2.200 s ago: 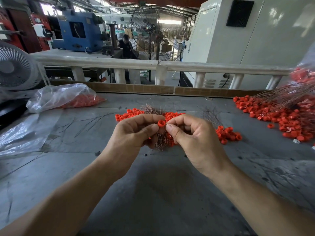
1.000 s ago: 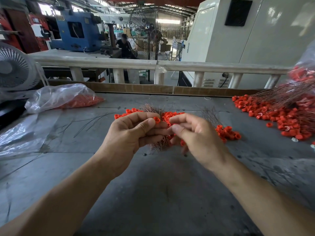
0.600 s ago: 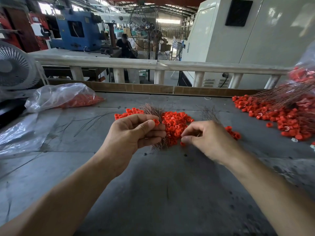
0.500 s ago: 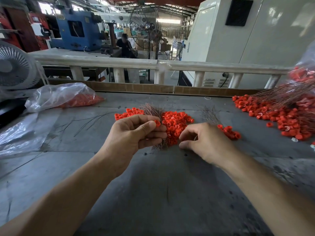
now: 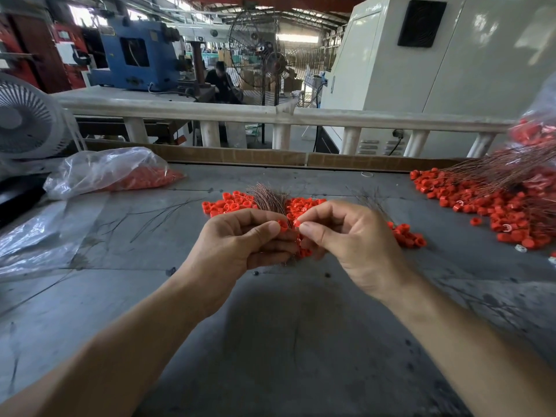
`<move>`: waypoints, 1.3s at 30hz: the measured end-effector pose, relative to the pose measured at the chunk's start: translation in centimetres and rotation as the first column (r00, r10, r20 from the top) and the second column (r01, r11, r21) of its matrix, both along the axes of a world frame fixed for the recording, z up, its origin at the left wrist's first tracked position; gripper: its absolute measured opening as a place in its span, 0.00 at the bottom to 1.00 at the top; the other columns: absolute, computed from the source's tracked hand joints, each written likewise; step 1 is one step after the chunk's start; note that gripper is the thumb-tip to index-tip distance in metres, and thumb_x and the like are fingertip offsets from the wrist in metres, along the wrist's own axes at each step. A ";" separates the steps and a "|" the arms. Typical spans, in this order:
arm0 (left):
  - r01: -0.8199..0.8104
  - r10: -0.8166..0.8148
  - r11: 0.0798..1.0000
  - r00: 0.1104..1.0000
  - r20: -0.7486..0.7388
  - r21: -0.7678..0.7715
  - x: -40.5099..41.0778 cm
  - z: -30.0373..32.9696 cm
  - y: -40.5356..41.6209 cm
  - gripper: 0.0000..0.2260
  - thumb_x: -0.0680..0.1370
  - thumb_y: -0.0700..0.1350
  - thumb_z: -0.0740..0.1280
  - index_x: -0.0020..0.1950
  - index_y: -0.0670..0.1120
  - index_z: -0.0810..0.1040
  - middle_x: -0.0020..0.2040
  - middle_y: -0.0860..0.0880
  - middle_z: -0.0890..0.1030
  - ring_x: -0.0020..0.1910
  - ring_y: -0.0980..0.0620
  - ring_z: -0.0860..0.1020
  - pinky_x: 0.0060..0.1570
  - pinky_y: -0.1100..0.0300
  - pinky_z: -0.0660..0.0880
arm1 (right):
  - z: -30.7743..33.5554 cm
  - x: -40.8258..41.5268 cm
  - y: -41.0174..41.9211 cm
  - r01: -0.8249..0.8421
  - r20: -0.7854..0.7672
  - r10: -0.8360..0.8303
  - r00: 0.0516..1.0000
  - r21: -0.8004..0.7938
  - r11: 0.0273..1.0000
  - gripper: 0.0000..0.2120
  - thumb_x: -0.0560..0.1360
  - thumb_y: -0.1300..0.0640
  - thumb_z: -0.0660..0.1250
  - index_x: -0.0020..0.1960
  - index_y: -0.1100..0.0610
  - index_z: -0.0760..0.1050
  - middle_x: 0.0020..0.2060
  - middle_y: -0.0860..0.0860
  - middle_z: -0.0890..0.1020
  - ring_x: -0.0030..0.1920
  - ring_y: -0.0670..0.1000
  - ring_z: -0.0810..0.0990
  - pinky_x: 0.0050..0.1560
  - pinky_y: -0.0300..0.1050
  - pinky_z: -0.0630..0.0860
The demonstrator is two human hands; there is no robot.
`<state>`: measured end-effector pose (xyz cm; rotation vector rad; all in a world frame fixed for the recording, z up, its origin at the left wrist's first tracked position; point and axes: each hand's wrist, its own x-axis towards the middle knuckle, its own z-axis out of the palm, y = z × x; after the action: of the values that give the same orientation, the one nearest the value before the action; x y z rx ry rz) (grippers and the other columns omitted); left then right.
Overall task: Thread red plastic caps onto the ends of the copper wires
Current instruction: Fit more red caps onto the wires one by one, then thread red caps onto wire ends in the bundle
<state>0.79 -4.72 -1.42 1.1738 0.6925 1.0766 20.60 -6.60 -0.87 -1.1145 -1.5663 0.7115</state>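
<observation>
Worktop point(image 5: 270, 341): grey, scuffed; caps point(image 5: 493, 206) heaped right.
Room: workshop, fans, machines.
Left hand point(image 5: 240, 245): grips wires point(image 5: 269, 198).
Right hand point(image 5: 352, 242): seemingly pinches cap point(image 5: 296, 223).

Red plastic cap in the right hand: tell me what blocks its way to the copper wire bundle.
Nothing visible does. The red plastic cap pinched by the right hand sits right beside the copper wire bundle gripped by the left hand.

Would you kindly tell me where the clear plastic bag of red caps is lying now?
In the head view, the plastic bag lies at the table's far left, beside the white fan and left of both hands.
</observation>
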 end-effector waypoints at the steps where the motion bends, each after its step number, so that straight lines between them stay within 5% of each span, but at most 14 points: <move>1: 0.007 -0.007 1.000 1.000 -0.002 0.002 0.0 0.0 0.0 0.13 0.73 0.42 0.70 0.55 0.39 0.82 0.50 0.37 0.86 0.49 0.42 0.86 0.45 0.58 0.82 | -0.1 -0.2 0.0 0.002 0.027 -0.002 1.000 0.006 1.000 0.04 0.75 0.64 0.75 0.46 0.55 0.84 0.39 0.51 0.86 0.41 0.49 0.85 0.46 0.45 0.82; 12: -0.003 0.004 0.999 1.000 -0.024 0.036 0.2 0.2 -0.3 0.13 0.74 0.41 0.70 0.56 0.37 0.81 0.49 0.37 0.86 0.47 0.42 0.86 0.45 0.58 0.82 | 0.2 -0.7 -0.6 0.050 0.033 -0.052 0.998 0.034 0.998 0.03 0.75 0.60 0.75 0.44 0.54 0.84 0.37 0.49 0.85 0.38 0.48 0.83 0.44 0.48 0.81; 20: -0.033 0.041 0.991 0.997 -0.064 0.129 0.4 0.0 -0.4 0.11 0.74 0.41 0.69 0.53 0.39 0.83 0.46 0.39 0.86 0.46 0.42 0.86 0.46 0.56 0.83 | 0.3 -1.4 -1.1 0.096 0.213 -0.145 0.966 0.225 0.970 0.04 0.74 0.61 0.76 0.46 0.53 0.85 0.41 0.44 0.84 0.46 0.44 0.83 0.47 0.31 0.75; 32: -0.092 0.126 0.963 0.985 -0.121 0.253 0.8 -0.1 -0.5 0.07 0.75 0.37 0.69 0.52 0.41 0.83 0.43 0.42 0.87 0.42 0.46 0.86 0.43 0.61 0.82 | 0.6 -1.5 -1.3 0.068 0.276 -0.146 0.950 0.274 0.959 0.03 0.74 0.62 0.76 0.46 0.57 0.85 0.42 0.46 0.84 0.47 0.45 0.82 0.49 0.40 0.78; 39: -0.038 0.039 0.998 0.999 -0.016 0.054 0.6 0.0 -0.6 0.13 0.74 0.43 0.69 0.55 0.37 0.82 0.47 0.38 0.85 0.47 0.44 0.85 0.47 0.54 0.83 | 0.4 -2.1 -1.5 0.080 0.448 -0.301 0.842 0.449 0.890 0.07 0.75 0.58 0.76 0.53 0.55 0.84 0.49 0.46 0.83 0.52 0.46 0.80 0.53 0.42 0.78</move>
<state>1.39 -5.32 -1.37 1.2213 0.7059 1.1246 18.53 -8.08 -0.45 -1.1648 -1.8920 -0.0868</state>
